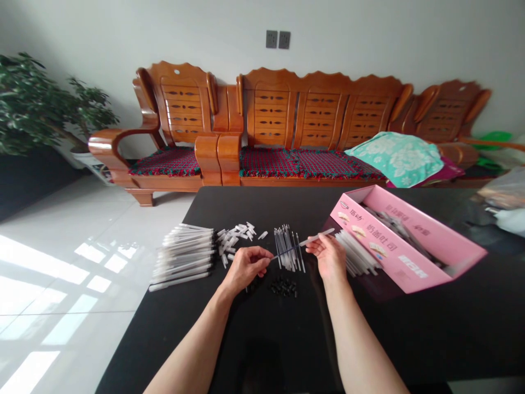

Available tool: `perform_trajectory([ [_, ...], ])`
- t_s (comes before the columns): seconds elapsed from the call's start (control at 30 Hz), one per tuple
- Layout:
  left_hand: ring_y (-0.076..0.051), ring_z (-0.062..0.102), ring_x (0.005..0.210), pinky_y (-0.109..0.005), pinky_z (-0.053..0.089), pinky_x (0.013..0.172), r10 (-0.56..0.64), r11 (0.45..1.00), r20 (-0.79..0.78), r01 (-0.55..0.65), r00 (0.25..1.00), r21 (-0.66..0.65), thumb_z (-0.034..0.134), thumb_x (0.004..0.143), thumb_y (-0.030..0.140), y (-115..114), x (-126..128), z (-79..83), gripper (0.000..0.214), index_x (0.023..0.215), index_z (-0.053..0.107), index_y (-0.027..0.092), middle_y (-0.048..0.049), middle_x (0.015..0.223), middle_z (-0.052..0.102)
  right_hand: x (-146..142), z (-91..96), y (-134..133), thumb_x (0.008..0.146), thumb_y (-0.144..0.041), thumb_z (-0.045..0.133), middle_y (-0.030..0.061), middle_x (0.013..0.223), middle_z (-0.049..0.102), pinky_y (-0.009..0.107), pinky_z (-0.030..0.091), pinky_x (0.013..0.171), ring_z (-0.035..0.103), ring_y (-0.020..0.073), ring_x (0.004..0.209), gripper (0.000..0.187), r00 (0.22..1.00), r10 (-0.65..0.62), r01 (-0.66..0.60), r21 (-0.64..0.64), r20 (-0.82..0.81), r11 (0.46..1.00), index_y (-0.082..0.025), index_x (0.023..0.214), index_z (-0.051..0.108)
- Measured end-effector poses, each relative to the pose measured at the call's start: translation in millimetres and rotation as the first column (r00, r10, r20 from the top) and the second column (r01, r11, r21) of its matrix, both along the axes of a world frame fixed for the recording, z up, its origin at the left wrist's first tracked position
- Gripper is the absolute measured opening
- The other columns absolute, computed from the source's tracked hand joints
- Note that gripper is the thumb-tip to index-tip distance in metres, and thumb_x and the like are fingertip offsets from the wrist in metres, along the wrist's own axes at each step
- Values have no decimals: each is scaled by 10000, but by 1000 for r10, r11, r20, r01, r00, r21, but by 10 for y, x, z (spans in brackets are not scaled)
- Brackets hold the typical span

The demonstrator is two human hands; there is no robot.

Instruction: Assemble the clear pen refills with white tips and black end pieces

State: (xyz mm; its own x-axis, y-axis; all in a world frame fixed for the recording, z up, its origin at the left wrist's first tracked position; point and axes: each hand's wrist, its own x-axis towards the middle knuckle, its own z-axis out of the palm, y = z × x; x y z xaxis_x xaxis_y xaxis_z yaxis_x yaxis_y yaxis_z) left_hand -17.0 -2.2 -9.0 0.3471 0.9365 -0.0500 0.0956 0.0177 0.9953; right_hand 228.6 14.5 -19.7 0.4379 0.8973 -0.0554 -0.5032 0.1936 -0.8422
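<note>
My left hand (251, 264) pinches one end of a thin pen refill (287, 251), which slants up to the right. A white pen barrel (318, 237) is held in the fingers of my right hand (328, 253). The refill's far end meets the barrel's near end; how deep it sits inside I cannot tell. Below and behind the refill lies a row of more refills (290, 260). Small black pen parts (284, 287) are heaped nearer to me. White pen caps (235, 236) lie scattered beyond my left hand, and several white barrels (356, 254) lie beside my right hand.
A stack of white pens (184, 254) sits at the table's left edge. On the right stands an open pink box (381, 254) with things inside. Behind the black table (283, 350) is a wooden sofa (301, 109) with a green cushion (397, 158).
</note>
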Motion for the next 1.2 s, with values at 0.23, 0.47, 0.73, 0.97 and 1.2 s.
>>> perform_trajectory([
  [0.23, -95, 552, 491, -196, 462, 489, -5, 1000, 57, 6, 998, -25, 683, 788, 327, -28, 41, 40, 272, 927, 699, 94, -9, 602, 610, -44, -25, 1, 666, -238, 771, 83, 631, 741, 258, 585, 425, 679, 178, 468, 181, 1000, 31, -31, -24, -2, 999, -138, 730, 635],
  [0.47, -98, 570, 513, -199, 461, 499, 54, 993, 178, -72, 983, 96, 713, 793, 322, -126, 300, 70, 247, 927, 607, 144, 9, 662, 623, -200, 11, -65, 681, -207, 778, 68, 652, 748, 222, 588, 453, 704, 172, 512, 166, 942, 328, -333, -103, -65, 937, -148, 767, 649],
  [0.73, -115, 574, 639, -209, 435, 611, 113, 900, -141, -41, 984, 433, 706, 826, 333, -214, 367, 100, 190, 919, 656, 176, -6, 747, 655, -179, 20, -84, 746, -167, 712, 67, 616, 742, 192, 550, 388, 689, 164, 462, 60, 859, 479, -509, -193, -184, 839, -126, 781, 687],
  [0.97, -153, 570, 684, -257, 409, 671, 442, 825, -318, -241, 839, 511, 654, 801, 176, 41, -100, 121, 97, 827, 742, 209, -33, 813, 675, -4, 24, 5, 803, -78, 623, 28, 576, 731, 152, 555, 404, 677, 124, 447, 136, 910, 188, -267, -173, -370, 948, -155, 709, 686],
  [1.2, -151, 593, 691, -246, 420, 643, 21, 916, -412, 147, 911, 373, 682, 771, 200, 24, -294, 205, 145, 865, 790, 227, -34, 842, 695, -8, -19, 11, 782, -103, 684, 37, 600, 740, 171, 582, 439, 694, 137, 470, 90, 923, 213, -257, -103, -321, 961, -156, 709, 687],
])
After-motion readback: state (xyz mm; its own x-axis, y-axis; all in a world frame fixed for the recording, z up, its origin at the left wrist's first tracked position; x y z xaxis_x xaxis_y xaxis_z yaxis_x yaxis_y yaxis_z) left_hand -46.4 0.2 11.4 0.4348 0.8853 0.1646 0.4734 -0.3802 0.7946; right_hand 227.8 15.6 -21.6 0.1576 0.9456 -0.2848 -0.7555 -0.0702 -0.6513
